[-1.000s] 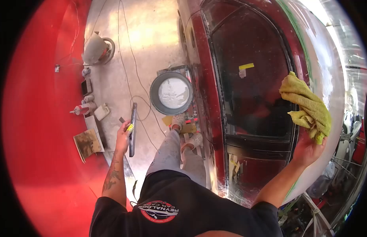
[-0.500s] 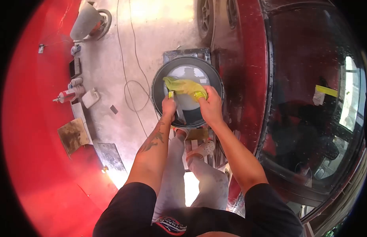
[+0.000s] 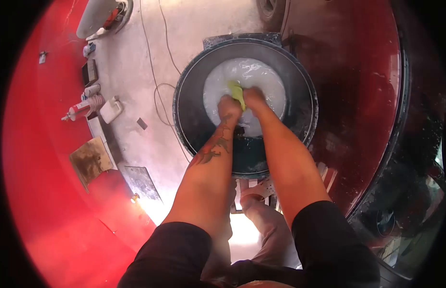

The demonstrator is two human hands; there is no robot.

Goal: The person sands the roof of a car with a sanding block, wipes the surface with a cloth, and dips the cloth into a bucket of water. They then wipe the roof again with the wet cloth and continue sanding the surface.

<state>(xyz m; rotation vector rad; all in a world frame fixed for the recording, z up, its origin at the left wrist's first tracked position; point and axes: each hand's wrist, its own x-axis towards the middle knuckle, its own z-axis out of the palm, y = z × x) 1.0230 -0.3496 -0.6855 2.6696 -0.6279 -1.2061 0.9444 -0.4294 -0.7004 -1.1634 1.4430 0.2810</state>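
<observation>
A yellow-green cloth [image 3: 236, 90] hangs bunched between my two hands, low inside a large dark bucket [image 3: 184, 120]. Around it lies cloudy, pale water [image 3: 249, 68] with ripples on its surface. My left hand [image 3: 229, 106] is closed on the near left side of the cloth, its fingers partly hidden. Beside it, my right hand [image 3: 254, 99] is curled around the other side. Both hands are close together at the water, and part of the cloth is hidden behind them.
A dark red car [image 3: 357, 96] stands close on the right. Thin cables [image 3: 156, 96] run over the floor to the left. Along the red surface [image 3: 36, 168] are a white jug [image 3: 111, 110], a pink-and-white bottle [image 3: 84, 109] and a stained brown board [image 3: 91, 163].
Both hands have gone down into the bucket with the cloth and come closer together. The cloth, stretched out before, is now bunched. My view has come nearer the bucket.
</observation>
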